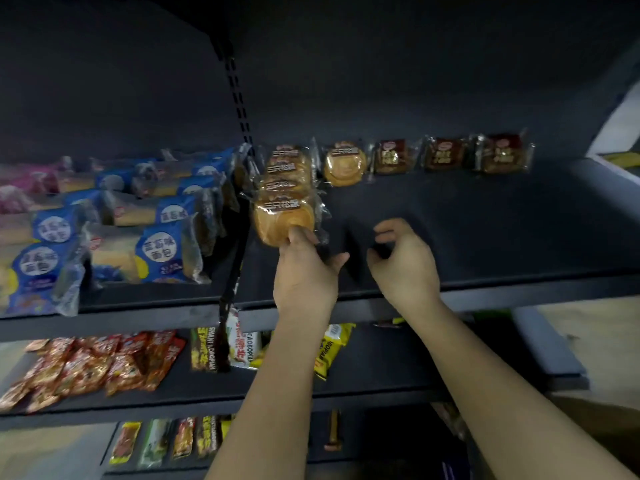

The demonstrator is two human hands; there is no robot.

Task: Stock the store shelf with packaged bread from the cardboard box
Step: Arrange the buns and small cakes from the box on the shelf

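A row of round golden breads in clear wrappers runs front to back on the dark shelf point(485, 216). My left hand point(304, 271) pinches the lower edge of the front packaged bread point(282, 220) of that row. My right hand point(403, 258) hovers over the bare shelf to its right, fingers loosely curled and holding nothing. Another round bread point(344, 163) leans at the back wall. The cardboard box is out of view.
Dark brown cake packs point(445, 154) line the back of the shelf to the right. Blue bread bags point(166, 247) fill the section on the left, past a black upright point(239, 109). Red and yellow snack packets point(93, 365) lie on the lower shelves.
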